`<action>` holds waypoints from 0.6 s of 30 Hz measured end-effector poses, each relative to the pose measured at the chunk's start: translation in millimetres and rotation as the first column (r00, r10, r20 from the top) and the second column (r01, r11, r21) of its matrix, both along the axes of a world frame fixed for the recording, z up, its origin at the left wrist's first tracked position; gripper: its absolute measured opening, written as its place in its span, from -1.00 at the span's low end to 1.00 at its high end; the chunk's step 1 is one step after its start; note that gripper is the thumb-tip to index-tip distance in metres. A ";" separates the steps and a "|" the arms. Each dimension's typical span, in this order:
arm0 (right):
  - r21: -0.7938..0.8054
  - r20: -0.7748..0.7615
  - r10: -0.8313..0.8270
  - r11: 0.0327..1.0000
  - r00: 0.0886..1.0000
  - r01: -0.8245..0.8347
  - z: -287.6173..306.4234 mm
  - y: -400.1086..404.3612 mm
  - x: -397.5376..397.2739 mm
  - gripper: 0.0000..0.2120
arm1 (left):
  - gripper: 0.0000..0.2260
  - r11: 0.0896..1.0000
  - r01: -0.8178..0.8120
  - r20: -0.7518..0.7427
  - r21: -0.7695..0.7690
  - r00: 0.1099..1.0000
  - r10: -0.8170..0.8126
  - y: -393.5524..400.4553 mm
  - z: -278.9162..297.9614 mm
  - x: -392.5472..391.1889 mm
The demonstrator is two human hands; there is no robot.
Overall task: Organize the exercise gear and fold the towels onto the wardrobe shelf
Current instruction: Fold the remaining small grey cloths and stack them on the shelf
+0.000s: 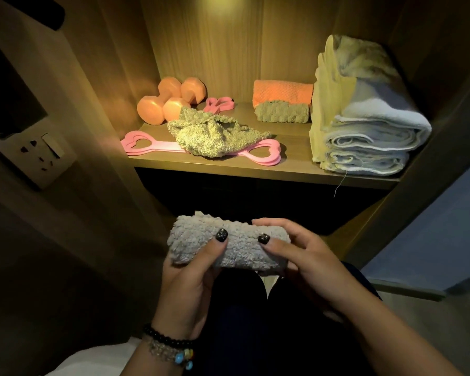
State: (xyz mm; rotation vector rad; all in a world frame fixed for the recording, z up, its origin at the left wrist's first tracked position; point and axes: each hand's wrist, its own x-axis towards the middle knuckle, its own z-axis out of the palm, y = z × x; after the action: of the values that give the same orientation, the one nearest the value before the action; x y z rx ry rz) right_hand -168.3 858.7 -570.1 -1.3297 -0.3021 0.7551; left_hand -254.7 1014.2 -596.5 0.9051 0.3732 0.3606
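both hands are on a small grey towel [228,244], already folded down into a compact bundle and held in the air at 6 o'clock, below the front edge of the wardrobe shelf [255,169]. the left hand [186,283] has its grip curled around the bundle's left end, thumb on top. the right hand [296,263] pinches the right end, thumb pressed onto the pile, fingers wrapped behind. so the folding of this one looks about done, and by my reading the step in hand is the last squeeze before stowing it.

up on the shelf, two folded towels [282,104], orange over green, sit at 1 o'clock. a tall stack of pale towels [364,131] fills 2 o'clock. a crumpled green towel [215,134] lies at 12 o'clock, draped over a pink resistance band [152,145], with a second band [219,104] behind it. the orange dumbbells [168,103] sit together at 11 o'clock.

next move, i'd say: lift the bundle and set it on or beside the folded pair without letting it spring open. then that crumpled green one wants folding.

no brand, label or writing can be read anywhere, and the wall socket [38,156] at 9 o'clock shows none either.
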 end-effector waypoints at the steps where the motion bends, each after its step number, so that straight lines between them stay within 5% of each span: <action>1: -0.034 0.062 -0.017 0.999 0.998 0.019 5.5 -1.7 12.8 -0.60 | -0.39 1.000 -0.006 -0.004 0.029 1.000 0.006 2.9 2.1 11.7; 3: -0.101 0.189 -0.042 0.993 0.981 0.062 16.7 -4.5 38.3 -0.70 | -0.33 0.993 -0.007 0.009 0.120 1.000 0.006 9.2 6.9 36.4; 7: -0.225 0.403 -0.033 0.965 0.915 0.134 38.4 -7.0 93.2 -0.78 | -0.58 0.958 0.060 0.009 0.281 0.998 -0.065 21.4 18.1 88.9; 11: -0.424 0.634 0.140 0.885 0.760 0.191 63.9 -6.5 150.9 -0.78 | -0.52 0.860 0.122 -0.051 0.496 0.992 -0.112 35.3 32.5 146.4; 15: -0.562 0.768 0.359 0.775 0.530 0.290 80.3 5.5 214.3 -0.74 | -0.65 0.622 0.107 -0.120 0.776 0.993 -0.022 47.3 48.7 220.9; 18: -0.771 0.637 0.627 0.536 0.448 0.345 83.0 26.9 264.2 -0.70 | -0.69 0.379 0.098 -0.114 0.920 0.993 0.019 55.4 56.8 279.3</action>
State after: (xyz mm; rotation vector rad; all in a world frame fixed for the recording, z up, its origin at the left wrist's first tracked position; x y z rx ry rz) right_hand 95.9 885.6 -487.1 -2.6989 -1.0612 0.1966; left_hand 24.6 1069.6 -539.7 2.0907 0.2129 0.4858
